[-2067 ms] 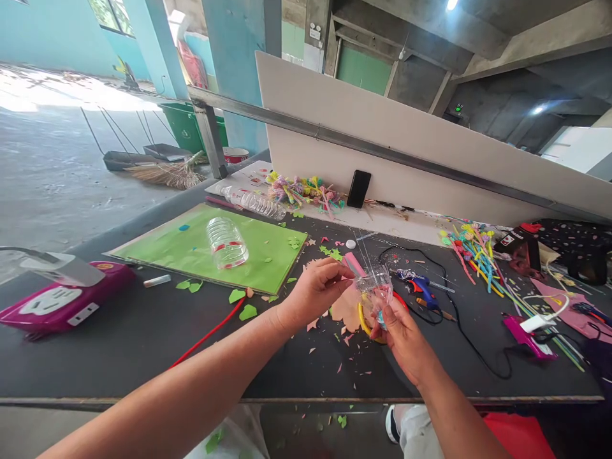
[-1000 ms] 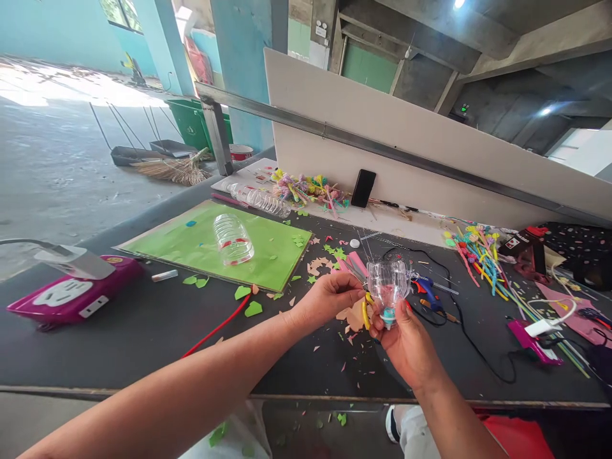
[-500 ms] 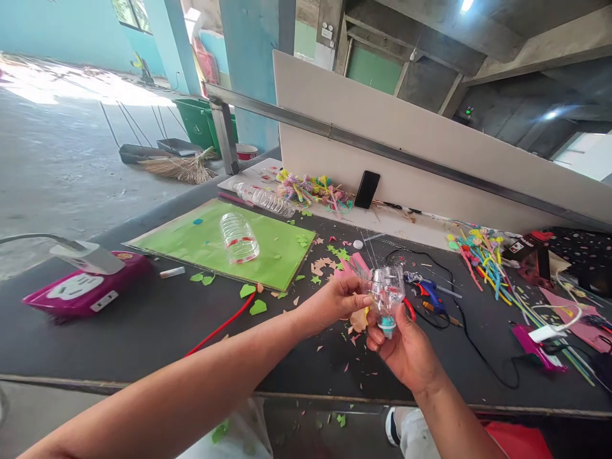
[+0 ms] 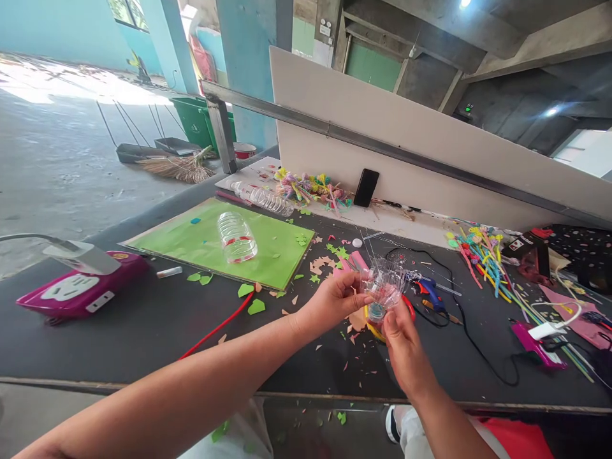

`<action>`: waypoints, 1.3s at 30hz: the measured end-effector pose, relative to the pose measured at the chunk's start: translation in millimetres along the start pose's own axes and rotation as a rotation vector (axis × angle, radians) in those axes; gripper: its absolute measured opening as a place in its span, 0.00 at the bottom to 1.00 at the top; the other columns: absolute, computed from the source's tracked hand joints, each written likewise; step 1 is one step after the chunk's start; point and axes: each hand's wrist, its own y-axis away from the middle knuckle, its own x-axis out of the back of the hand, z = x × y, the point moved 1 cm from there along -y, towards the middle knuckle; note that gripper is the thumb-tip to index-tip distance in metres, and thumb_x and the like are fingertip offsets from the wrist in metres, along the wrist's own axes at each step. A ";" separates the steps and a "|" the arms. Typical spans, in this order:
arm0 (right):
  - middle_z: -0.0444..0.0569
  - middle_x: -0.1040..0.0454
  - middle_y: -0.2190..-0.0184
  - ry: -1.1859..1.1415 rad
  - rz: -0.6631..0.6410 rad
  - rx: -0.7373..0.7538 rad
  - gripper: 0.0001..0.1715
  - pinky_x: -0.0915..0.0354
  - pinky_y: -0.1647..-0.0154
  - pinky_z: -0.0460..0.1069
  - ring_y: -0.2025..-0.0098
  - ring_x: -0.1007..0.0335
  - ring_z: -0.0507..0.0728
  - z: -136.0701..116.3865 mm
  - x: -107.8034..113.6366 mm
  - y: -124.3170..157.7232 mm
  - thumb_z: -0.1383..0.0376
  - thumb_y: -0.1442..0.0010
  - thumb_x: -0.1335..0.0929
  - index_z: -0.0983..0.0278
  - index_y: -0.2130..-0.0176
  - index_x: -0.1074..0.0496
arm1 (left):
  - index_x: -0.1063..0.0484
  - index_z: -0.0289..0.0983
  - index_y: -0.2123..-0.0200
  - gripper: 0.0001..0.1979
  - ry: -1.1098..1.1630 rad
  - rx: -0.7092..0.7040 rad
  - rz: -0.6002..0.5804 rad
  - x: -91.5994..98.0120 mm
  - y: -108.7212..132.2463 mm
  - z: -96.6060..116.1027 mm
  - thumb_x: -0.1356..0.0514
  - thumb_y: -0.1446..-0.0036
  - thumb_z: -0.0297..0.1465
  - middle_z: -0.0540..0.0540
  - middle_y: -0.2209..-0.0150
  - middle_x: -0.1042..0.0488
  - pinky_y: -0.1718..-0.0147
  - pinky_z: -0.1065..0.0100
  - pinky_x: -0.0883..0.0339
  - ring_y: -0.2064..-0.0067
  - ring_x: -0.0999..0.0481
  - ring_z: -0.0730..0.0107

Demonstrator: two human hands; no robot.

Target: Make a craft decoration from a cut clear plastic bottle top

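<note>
Over the dark table, both hands hold a clear cut-off plastic bottle top (image 4: 388,280) with a bluish neck end turned downward. Its rim looks split into thin strips that flare outward. My left hand (image 4: 342,298) pinches the rim on the left side. Around the lower right side close the fingers of my right hand (image 4: 404,335). Behind and below it show red and yellow loops, like scissor handles (image 4: 374,333), mostly hidden by the hands. A clear bottle body (image 4: 236,239) with red marks stands on a green sheet (image 4: 167,236) to the left.
A blue glue gun (image 4: 433,294) with a black cord lies right of my hands. Paper scraps (image 4: 322,262) litter the middle. A purple power strip (image 4: 86,287) sits far left. Pipe-cleaner flowers (image 4: 310,185), a bottle (image 4: 262,196) and a phone (image 4: 366,187) are at the back.
The bottle top has tilted, so its open rim now faces more toward me. My right fingers have moved from under the neck up to its right side.
</note>
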 end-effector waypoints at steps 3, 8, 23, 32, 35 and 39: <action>0.45 0.37 0.34 0.081 0.041 0.044 0.35 0.47 0.33 0.57 0.33 0.43 0.61 0.4 0.0 1.1 0.51 0.36 0.32 0.51 0.35 0.43 | 0.24 0.35 0.57 0.22 -0.120 -0.018 -0.017 -0.8 2.7 0.7 0.32 0.49 0.43 0.51 0.74 0.30 0.75 0.73 0.40 0.74 0.35 0.75; 0.49 0.37 0.35 0.251 0.156 0.065 0.34 0.46 0.33 0.57 0.34 0.42 0.62 1.5 4.8 -2.5 0.49 0.37 0.33 0.54 0.36 0.41 | 0.28 0.34 0.53 0.23 -0.189 -0.031 -0.089 -0.4 3.9 3.1 0.33 0.47 0.41 0.53 0.73 0.34 0.79 0.74 0.47 0.77 0.43 0.79; 0.58 0.30 0.47 0.780 0.274 0.348 0.34 0.38 0.42 0.64 0.44 0.33 0.65 2.7 26.9 -12.3 0.49 0.34 0.38 0.61 0.35 0.45 | 0.29 0.37 0.62 0.03 -0.898 -0.351 -0.125 14.4 3.1 25.9 0.42 0.40 0.26 0.49 0.70 0.26 0.70 0.72 0.36 0.69 0.27 0.71; 0.61 0.31 0.48 1.018 0.248 0.522 0.34 0.34 0.46 0.66 0.48 0.32 0.66 7.0 25.1 -11.2 0.50 0.33 0.39 0.63 0.35 0.46 | 0.26 0.34 0.55 0.09 -0.790 -0.590 -0.179 24.4 -1.5 35.1 0.45 0.35 0.28 0.40 0.60 0.23 0.55 0.66 0.28 0.55 0.23 0.64; 0.63 0.32 0.46 1.080 0.185 0.562 0.33 0.34 0.45 0.67 0.46 0.33 0.67 8.6 25.2 -10.6 0.52 0.32 0.40 0.63 0.35 0.46 | 0.25 0.35 0.52 0.11 -0.778 -0.558 -0.243 30.2 -5.6 36.7 0.44 0.35 0.29 0.39 0.57 0.23 0.53 0.65 0.28 0.54 0.23 0.64; 0.63 0.35 0.42 1.132 0.108 0.604 0.33 0.34 0.44 0.66 0.42 0.35 0.68 12.3 25.8 -8.7 0.55 0.31 0.39 0.62 0.33 0.50 | 0.23 0.35 0.54 0.12 -0.765 -0.501 -0.295 32.7 -7.5 36.1 0.45 0.34 0.30 0.38 0.58 0.24 0.53 0.65 0.29 0.55 0.24 0.64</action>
